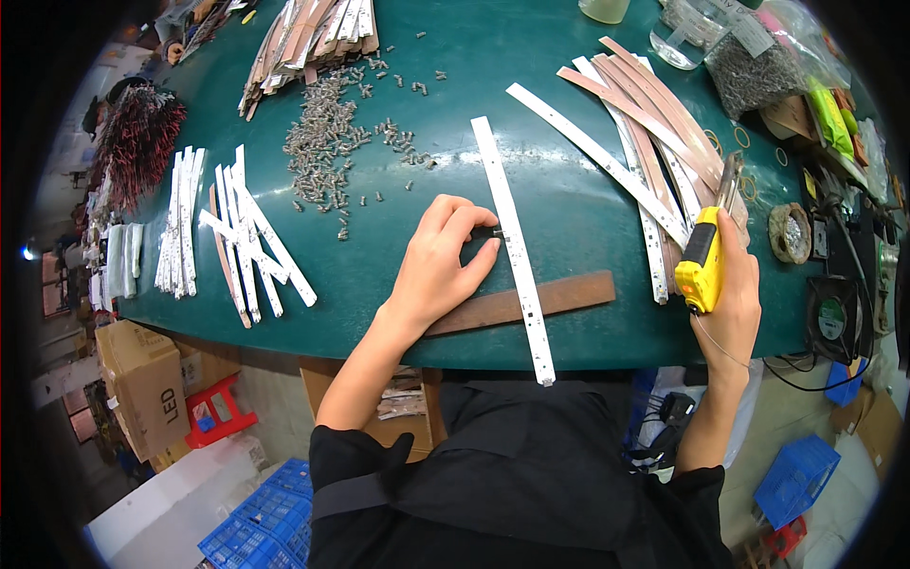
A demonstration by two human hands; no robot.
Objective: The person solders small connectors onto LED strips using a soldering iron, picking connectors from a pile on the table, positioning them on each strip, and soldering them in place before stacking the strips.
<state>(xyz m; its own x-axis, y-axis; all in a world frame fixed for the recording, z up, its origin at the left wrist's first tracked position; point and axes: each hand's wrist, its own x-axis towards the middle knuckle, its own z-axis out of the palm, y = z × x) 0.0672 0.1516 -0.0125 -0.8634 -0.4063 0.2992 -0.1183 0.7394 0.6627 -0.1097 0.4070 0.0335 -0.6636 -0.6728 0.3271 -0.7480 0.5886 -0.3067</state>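
Note:
A long white LED strip board (519,261) lies before me, its lower part across a brown wooden bar (578,292) and its near end past the table edge. My left hand (438,266) rests on the table left of the board. Its thumb and index finger pinch a small metal part (497,233) at the board's left edge. In my right hand (735,299) is a yellow and black soldering gun (702,254), pointing up and away. Its tip is apart from the board, over the right-hand strips.
Loose small metal parts (327,137) form a pile at the back left. Strip stacks lie at far left (180,223), left (248,237), back (318,38) and right (654,133). A small round pot (789,233) and a fan (834,318) stand at right.

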